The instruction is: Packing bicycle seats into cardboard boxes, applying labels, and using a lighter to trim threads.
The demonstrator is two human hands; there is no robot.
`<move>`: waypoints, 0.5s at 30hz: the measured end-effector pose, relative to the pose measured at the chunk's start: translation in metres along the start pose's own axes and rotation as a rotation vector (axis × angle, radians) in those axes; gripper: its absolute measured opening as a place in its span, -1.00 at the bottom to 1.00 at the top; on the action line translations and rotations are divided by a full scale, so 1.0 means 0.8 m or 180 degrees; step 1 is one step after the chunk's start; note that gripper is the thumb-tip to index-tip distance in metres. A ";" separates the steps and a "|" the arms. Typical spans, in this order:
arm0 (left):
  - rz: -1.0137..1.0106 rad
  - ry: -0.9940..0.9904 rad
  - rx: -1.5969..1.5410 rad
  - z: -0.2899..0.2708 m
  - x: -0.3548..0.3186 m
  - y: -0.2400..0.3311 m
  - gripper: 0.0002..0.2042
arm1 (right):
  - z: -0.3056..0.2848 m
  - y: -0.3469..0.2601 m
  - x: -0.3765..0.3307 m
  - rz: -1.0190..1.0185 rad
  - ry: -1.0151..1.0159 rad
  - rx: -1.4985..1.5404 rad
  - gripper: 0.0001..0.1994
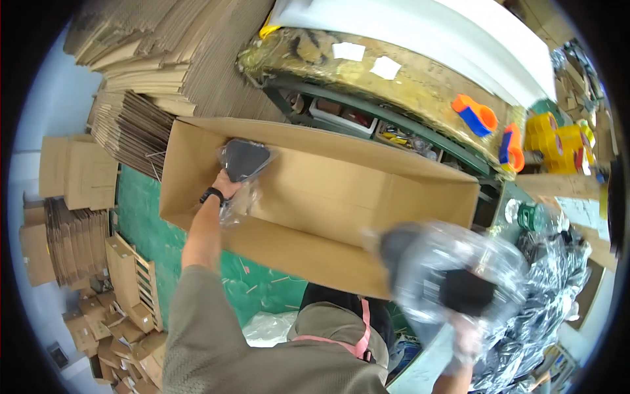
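Open cardboard carton (315,197), long, lying sideways for loading. Left hand (226,184) grips a bagged dark item (244,159) inside its far-left end. Right hand (467,341), blurred, clutches another bagged item (453,282) just outside its right end.

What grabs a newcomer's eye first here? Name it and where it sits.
The big open cardboard box fills the middle, with the left hand lowering a dark item in a clear bag into its far-left corner. At lower right, the right hand holds up a second bagged item, blurred.
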State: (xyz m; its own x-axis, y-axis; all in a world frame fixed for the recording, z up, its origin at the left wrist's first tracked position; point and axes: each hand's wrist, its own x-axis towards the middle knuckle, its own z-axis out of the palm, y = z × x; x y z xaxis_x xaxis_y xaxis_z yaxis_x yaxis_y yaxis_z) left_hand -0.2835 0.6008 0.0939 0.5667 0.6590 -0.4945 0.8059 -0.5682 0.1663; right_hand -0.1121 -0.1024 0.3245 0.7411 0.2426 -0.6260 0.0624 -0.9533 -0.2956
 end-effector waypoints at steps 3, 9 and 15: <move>0.0145 0.0310 -0.0359 0.074 0.018 -0.014 -0.11 | 0.054 -0.183 0.133 -0.1905 -0.0582 0.1853 -0.69; 0.0062 0.0231 -0.0842 0.117 0.042 -0.066 -0.11 | 0.262 -0.401 0.321 -0.0841 -0.1783 0.2654 -0.77; -0.0235 0.0788 -0.0248 0.062 0.027 -0.027 -0.21 | 0.380 -0.455 0.382 -0.0557 -0.2703 0.3430 -0.66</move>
State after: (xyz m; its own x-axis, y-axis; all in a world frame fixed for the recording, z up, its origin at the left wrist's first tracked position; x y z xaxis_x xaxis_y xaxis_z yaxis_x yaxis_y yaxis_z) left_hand -0.2968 0.6030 0.0372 0.5227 0.8032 -0.2858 0.8520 -0.4807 0.2075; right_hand -0.1119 0.3733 0.0213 0.1225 0.7486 -0.6516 -0.7194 -0.3853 -0.5780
